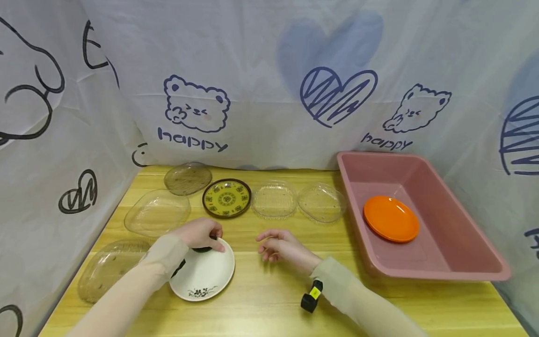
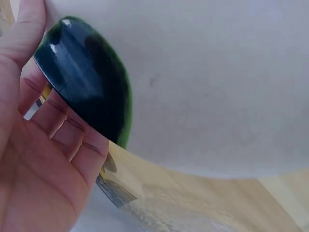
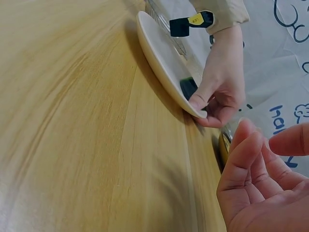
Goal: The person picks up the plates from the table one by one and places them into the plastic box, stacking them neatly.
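My left hand [image 1: 198,232] grips the far rim of a white plate [image 1: 206,274] with a small dark flower print near its front edge. In the left wrist view, the thumb lies on the plate's upper face and the fingers are under the rim, beside a glossy dark green patch [image 2: 91,82]. The plate looks tilted in the right wrist view, with a shadow beside it on the wood. To the right of the plate, my right hand [image 1: 284,248] hovers over the table with loosely bent fingers and holds nothing.
A pink basin [image 1: 459,210] at the right holds orange plates [image 1: 390,219], seemingly stacked. Behind the hands lies a yellow-green patterned plate [image 1: 227,198] with a dark rim. Several transparent plates, such as a clear one [image 1: 274,200] and a brownish one [image 1: 187,179], lie along the back and left.
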Motion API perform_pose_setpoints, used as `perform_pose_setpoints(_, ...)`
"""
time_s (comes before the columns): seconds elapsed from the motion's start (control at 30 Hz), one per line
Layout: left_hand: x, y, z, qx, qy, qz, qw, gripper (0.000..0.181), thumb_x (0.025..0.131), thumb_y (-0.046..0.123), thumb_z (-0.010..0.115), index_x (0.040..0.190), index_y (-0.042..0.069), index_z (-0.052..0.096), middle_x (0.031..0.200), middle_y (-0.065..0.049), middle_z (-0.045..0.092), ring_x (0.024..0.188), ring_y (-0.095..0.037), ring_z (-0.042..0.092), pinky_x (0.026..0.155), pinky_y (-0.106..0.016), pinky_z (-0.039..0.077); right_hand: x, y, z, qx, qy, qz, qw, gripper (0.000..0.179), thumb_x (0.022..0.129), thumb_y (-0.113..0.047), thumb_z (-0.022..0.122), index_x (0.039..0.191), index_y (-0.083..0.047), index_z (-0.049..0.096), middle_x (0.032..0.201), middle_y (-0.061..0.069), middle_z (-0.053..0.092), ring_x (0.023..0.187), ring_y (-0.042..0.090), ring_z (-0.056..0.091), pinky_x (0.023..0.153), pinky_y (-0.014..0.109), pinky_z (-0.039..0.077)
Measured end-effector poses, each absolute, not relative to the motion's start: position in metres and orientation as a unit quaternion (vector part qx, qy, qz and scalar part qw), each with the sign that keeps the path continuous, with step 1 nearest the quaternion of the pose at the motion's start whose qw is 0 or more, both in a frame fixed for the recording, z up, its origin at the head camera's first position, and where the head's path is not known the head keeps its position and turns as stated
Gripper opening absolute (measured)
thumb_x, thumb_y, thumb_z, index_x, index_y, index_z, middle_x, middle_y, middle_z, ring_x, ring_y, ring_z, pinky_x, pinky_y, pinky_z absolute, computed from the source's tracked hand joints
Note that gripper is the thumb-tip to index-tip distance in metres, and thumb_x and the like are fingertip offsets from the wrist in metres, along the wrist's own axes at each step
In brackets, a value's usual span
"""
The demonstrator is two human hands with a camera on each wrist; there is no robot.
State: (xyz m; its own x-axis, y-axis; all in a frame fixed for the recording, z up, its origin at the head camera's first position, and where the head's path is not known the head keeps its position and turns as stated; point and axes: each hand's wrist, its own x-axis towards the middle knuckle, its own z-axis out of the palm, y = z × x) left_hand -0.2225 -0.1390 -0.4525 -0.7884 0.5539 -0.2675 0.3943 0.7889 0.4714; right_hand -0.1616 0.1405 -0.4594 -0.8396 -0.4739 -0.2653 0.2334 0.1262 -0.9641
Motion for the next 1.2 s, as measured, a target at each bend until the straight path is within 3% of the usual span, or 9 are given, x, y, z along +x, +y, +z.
perform_pose_setpoints(0.47,-0.222,-0.118,-0.452,0.263,0.925,0.187,0.202,0.037,0.085,0.038,0.08,0.07,0.015,0.056,0.066,0.007,0.043,0.063,-0.01,0.041,0.061,-0.024,0.032,-0.165,0.142,-0.469,-0.049,0.682,-0.676,0.274,0.037,0.097,-0.006,0.05,0.13,0.011,0.052,0.088,0.0,0.066,0.071,0.008,0.061,0.065,0.017,0.05)
perform_pose_setpoints(0.87,-0.225,-0.109,-0.465,0.263,0.907,0.259,0.205,0.044,0.09,0.039,0.075,0.065,0.018,0.045,0.061,0.007,0.038,0.06,-0.008,0.037,0.061,-0.021,0.033,-0.172,0.147,-0.472,0.04,0.658,-0.728,0.186,0.031,0.094,-0.003,0.048,0.123,0.009,0.055,0.08,-0.001,0.063,0.068,0.008,0.058,0.061,0.017,0.048)
perform_pose_setpoints(1.2,-0.223,-0.098,-0.463,0.257,0.89,0.317,0.203,0.033,0.097,0.034,0.067,0.072,0.013,0.062,0.063,0.006,0.051,0.06,-0.007,0.043,0.06,-0.021,0.039,-0.173,0.15,-0.472,0.068,0.64,-0.751,0.149,0.033,0.093,-0.001,0.045,0.123,0.011,0.053,0.08,-0.001,0.062,0.065,0.008,0.057,0.058,0.016,0.047)
